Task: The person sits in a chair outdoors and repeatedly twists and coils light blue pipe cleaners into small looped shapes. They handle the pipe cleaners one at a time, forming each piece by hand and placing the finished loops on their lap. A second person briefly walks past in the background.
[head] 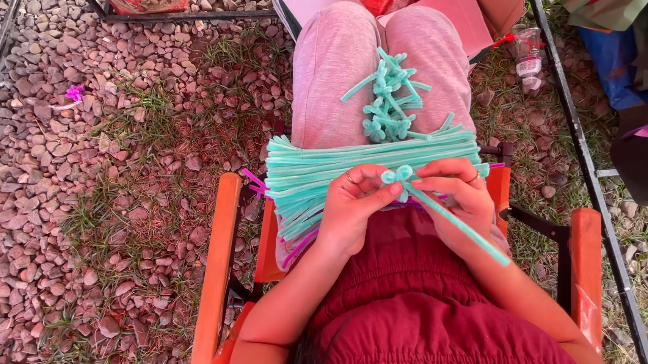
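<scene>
Head view, looking straight down at my lap: my left hand (352,203) and right hand (458,195) meet at mid-lap, both pinched shut on one teal pipe cleaner (448,215). Left thumb and fingers clamp its curled loop end, right fingers close around the stem just beside the loop; the straight tail runs down-right over my right wrist. Under both hands a thick bundle of teal pipe cleaners (300,172) lies crosswise on the lap, sticking out past the left edge of the chair seat. A few purple pipe cleaners (254,181) poke out below it. Further out on my pink-trousered knees sits a pile of finished teal twisted pieces (388,98). Orange chair arms (216,265) on either side, gravel and grass ground (76,222) left, plastic bottle (528,57) right of the knees.
</scene>
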